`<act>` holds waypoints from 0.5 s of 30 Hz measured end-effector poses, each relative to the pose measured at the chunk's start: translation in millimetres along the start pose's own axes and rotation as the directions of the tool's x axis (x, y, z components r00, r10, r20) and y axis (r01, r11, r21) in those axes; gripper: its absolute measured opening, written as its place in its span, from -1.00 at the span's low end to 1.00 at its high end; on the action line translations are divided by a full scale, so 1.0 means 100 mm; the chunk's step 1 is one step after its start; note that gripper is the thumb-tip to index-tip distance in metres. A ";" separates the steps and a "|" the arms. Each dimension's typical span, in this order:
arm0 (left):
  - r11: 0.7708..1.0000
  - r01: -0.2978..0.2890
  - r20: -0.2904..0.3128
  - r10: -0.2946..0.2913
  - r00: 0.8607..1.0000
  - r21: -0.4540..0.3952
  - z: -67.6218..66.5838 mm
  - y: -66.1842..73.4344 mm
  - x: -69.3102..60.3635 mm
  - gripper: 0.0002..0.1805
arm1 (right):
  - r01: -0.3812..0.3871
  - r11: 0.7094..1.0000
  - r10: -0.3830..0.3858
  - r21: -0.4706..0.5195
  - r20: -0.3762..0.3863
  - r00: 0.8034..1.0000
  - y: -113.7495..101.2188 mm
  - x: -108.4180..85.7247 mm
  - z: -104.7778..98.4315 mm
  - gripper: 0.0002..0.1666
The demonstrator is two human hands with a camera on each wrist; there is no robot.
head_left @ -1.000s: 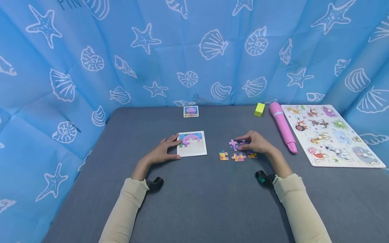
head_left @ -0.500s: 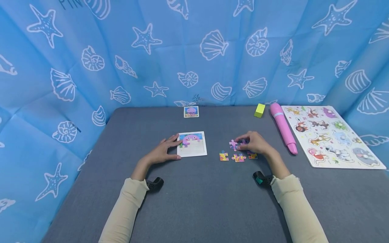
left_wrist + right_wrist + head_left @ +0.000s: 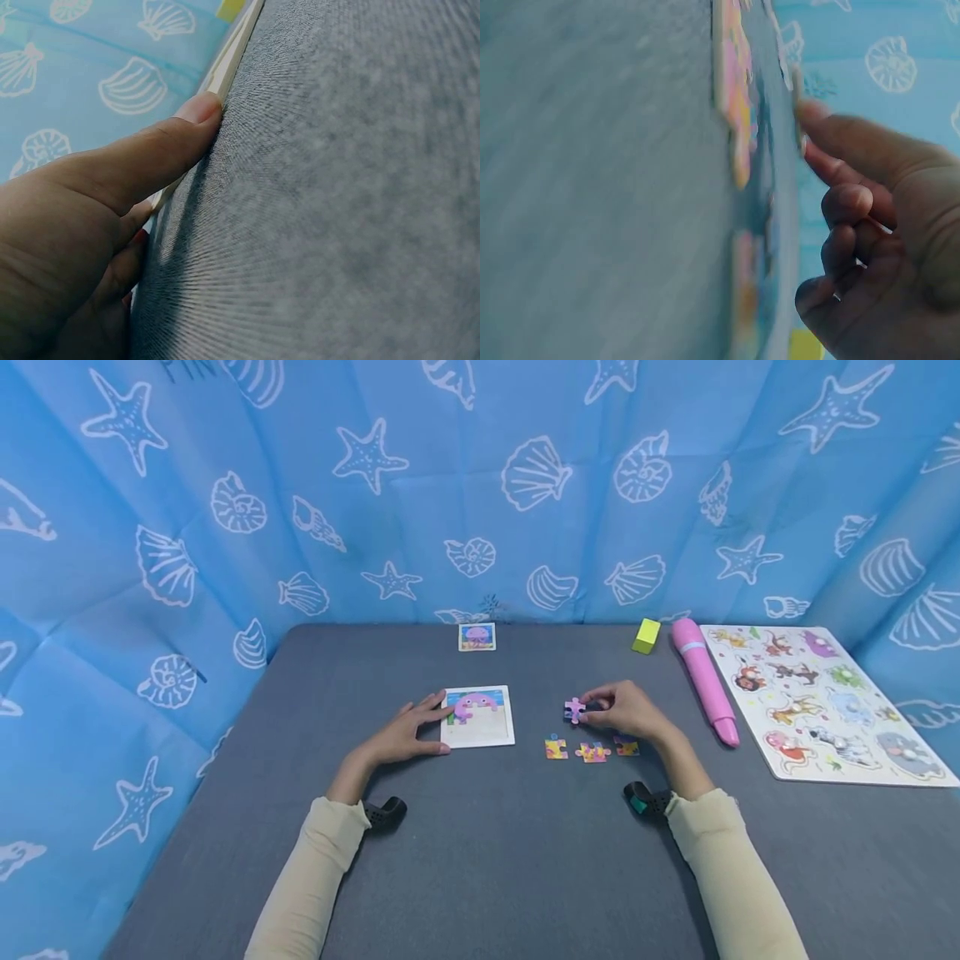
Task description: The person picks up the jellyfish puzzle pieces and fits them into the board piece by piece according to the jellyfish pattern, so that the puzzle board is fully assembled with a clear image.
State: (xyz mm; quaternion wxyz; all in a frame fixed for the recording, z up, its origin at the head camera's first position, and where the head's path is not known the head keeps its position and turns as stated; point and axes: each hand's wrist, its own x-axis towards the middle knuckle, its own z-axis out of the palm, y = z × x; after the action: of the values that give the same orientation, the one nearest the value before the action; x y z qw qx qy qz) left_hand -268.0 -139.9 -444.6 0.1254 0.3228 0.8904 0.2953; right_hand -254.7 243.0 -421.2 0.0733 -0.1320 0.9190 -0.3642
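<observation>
Nearby, on the grey desk [image 3: 480, 852], a row of mostly yellow puzzle pieces [image 3: 593, 754] lies on the near side of the right hand [image 3: 636, 713]. That hand pinches a pink puzzle piece [image 3: 575, 711] between thumb and forefinger; the right wrist view, blurred, shows it edge-on at the fingertips and seemingly off the surface. Knobbed and roughly as long as wide, it has no clear long axis.

The puzzle tray [image 3: 491, 725] lies to the left of this piece, at about the same depth, with bare desk between. It, too, is near square. The left hand [image 3: 399, 737] is the nearer one, touching the tray's left edge with thumb and fingers spread; so the two hands flank it unevenly. Jellyfish pieces fill its far and left parts, leaving the near right part, which faces the pinched piece, unfilled.

Farther off lies a small jellyfish card [image 3: 477, 637].
</observation>
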 end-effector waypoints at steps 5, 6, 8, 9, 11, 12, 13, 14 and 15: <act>1.000 -0.010 0.000 0.010 1.000 0.007 0.01 -0.01 0.01 -0.18 | 0.063 0.998 -0.063 0.001 0.019 0.998 -0.29 0.17 0.10 -0.70; 1.000 -0.013 0.000 0.013 1.000 0.006 0.01 -0.01 0.01 -0.18 | 0.077 0.997 -0.077 0.000 0.022 0.997 -0.35 0.21 0.13 -0.70; 1.000 -0.019 -0.004 0.019 1.000 0.005 0.01 -0.02 0.00 -0.19 | 0.101 0.995 -0.102 0.013 0.032 0.994 -0.47 0.29 0.22 -0.70; 1.000 -0.023 -0.006 0.023 1.000 0.004 0.01 -0.02 0.00 -0.19 | 0.114 0.993 -0.115 0.022 0.039 0.993 -0.52 0.33 0.27 -0.69; 1.000 -0.026 -0.009 0.027 1.000 0.007 0.01 -0.01 0.00 -0.20 | 0.138 0.990 -0.139 0.030 0.048 0.989 -0.61 0.41 0.37 -0.69; 1.000 -0.025 -0.009 0.025 1.000 0.007 0.01 -0.01 0.00 -0.20 | 0.152 0.988 -0.154 0.032 0.055 0.987 -0.65 0.44 0.43 -0.69; 1.000 -0.023 -0.009 0.023 1.000 0.009 0.00 0.00 0.00 -0.20 | 0.164 0.986 -0.166 0.032 0.062 0.984 -0.69 0.47 0.48 -0.69; 1.000 -0.021 -0.009 0.021 1.000 0.008 0.00 0.00 -0.01 -0.20 | 0.175 0.984 -0.177 0.029 0.066 0.982 -0.72 0.50 0.53 -0.69; 1.000 -0.018 -0.008 0.018 1.000 0.009 0.00 0.00 0.00 -0.20 | 0.177 0.984 -0.179 0.024 0.070 0.981 -0.75 0.53 0.57 -0.70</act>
State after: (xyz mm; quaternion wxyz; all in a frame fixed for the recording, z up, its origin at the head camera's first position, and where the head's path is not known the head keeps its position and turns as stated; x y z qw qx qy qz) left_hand -267.7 -140.0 -444.3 0.1175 0.3303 0.8893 0.2938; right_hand -277.6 137.5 -413.0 0.0748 -0.2261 0.8969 -0.3726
